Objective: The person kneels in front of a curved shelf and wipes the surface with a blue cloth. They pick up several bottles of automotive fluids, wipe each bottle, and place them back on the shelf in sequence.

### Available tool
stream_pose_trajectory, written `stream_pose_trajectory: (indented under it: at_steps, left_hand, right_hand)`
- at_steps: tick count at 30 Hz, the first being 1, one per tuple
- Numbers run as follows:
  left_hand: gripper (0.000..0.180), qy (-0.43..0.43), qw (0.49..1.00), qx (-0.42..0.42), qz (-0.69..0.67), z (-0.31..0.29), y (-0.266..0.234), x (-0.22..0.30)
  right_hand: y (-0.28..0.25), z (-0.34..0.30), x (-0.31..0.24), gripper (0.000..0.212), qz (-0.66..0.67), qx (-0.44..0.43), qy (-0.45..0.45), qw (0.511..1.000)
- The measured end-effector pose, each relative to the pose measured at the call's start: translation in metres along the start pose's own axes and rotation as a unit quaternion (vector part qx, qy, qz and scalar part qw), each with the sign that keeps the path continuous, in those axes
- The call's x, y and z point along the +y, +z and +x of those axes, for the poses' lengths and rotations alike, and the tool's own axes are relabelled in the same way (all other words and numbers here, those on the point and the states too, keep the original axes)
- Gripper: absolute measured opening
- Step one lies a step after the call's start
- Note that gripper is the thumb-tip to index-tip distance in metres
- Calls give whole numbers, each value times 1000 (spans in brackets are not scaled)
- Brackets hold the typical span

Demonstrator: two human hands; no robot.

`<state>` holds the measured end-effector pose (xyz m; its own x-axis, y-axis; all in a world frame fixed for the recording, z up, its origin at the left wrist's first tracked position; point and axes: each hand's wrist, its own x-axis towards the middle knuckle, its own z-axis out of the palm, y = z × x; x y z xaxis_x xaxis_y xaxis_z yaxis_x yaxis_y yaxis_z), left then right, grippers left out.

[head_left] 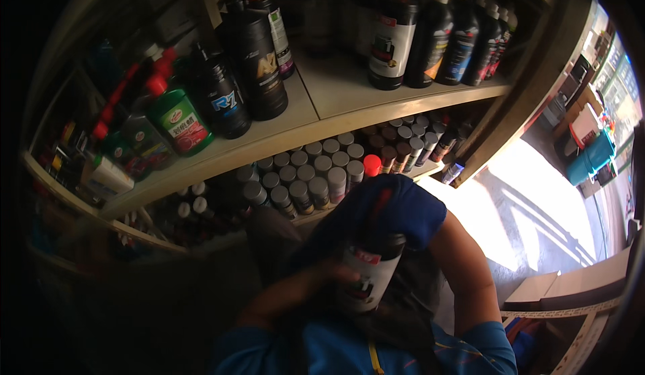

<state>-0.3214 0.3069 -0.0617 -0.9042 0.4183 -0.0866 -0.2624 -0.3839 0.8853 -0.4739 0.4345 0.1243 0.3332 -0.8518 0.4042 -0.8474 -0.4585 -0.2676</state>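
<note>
A black bottle with a white and red label point(373, 277) is upright close to my body, a little blurred, its top against the blue cloth. My left hand point(329, 273) is closed around its side, dim in the shadow. A dark blue cloth point(410, 207) drapes over the bottle's upper end and hides the fingers of my right hand, whose forearm point(463, 261) comes up from the lower right. The cloth is bunched around that hand. A similar black bottle with a white label and red cap point(391, 49) stands on the shelf ahead.
A wooden shelf point(349, 114) carries several black bottles point(457, 49) and a green bottle with a red cap point(178, 116). Below are rows of grey-capped cans point(299, 190) and one red cap point(372, 165). Sunlit floor point(537, 200) and a teal bucket point(591, 160) lie to the right.
</note>
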Motion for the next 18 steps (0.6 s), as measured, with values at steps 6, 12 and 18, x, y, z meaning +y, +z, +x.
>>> stream_pose_trajectory:
  at_steps: [6,12,18]
  left_hand:
    - [82,266,838,346,326,16,15,16]
    - [83,292,784,325,442,8,-1,25]
    - [97,197,955,162,148,8,4,24]
  right_hand:
    - [62,0,-5,31,-86,57,477,873]
    - [71,-12,-6,29,37,212,387,897]
    - [69,-36,7,34,259,227,255,903]
